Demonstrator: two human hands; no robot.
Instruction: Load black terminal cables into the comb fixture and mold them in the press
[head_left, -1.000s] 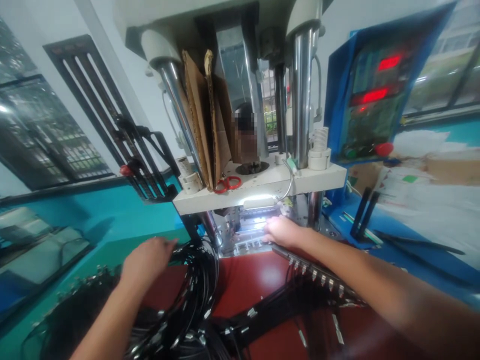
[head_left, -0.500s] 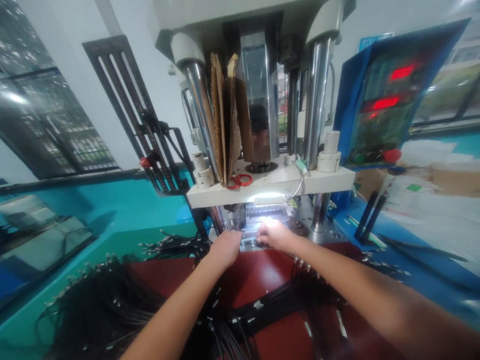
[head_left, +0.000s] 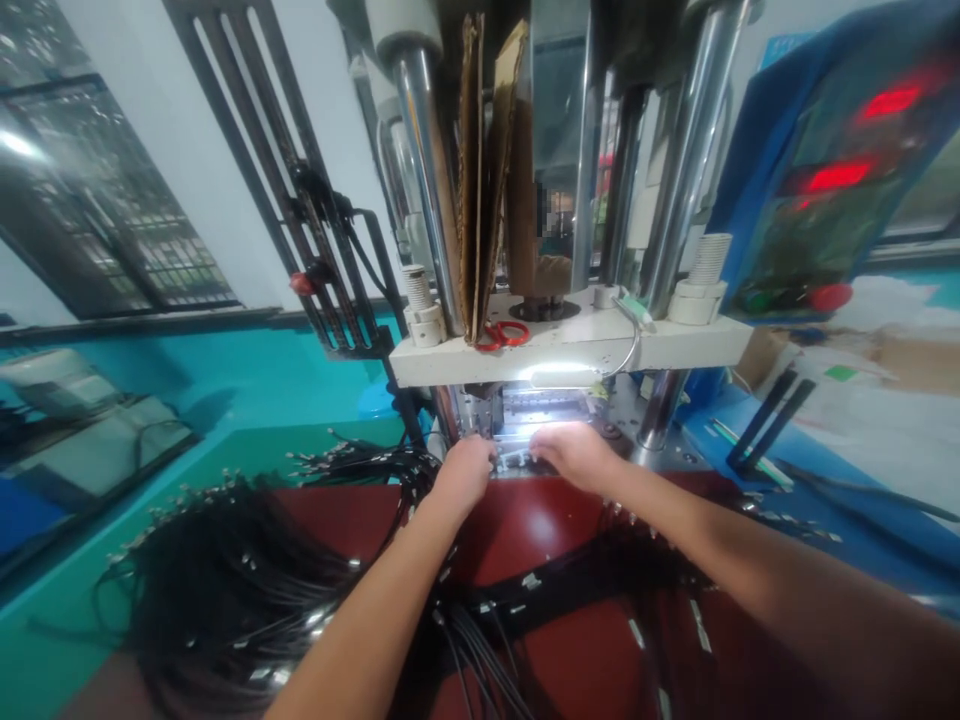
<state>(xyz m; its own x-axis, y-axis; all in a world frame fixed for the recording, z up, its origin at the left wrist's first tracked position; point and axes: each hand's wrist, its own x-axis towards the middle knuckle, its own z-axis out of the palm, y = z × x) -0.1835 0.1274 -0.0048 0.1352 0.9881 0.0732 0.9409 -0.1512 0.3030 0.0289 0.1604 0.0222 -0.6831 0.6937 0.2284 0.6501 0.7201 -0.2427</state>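
Observation:
My left hand (head_left: 466, 474) is closed in a pinch at the left end of a small metal mould-like fixture (head_left: 514, 459) at the front of the press. My right hand (head_left: 579, 456) is closed too, its fingertips bent down at the fixture's right end. Whatever lies between the fingers of either hand is too small to make out. Several small slots or pieces show in the fixture between the hands. Behind it, a bright lamp (head_left: 564, 377) lights the metal bed of the press.
Black cables (head_left: 217, 570) with metal ends lie in bundles on the dark red tabletop (head_left: 536, 515). Red-handled scissors (head_left: 512, 334) and cardboard rest on the white press plate (head_left: 675, 345). A blue control box (head_left: 810, 180) with red displays stands at right.
The view has moved closer and tilted down, so the press appears larger and further right. Both hands stay at the fixture; the right one looks flatter, and more of the fixture shows between them.

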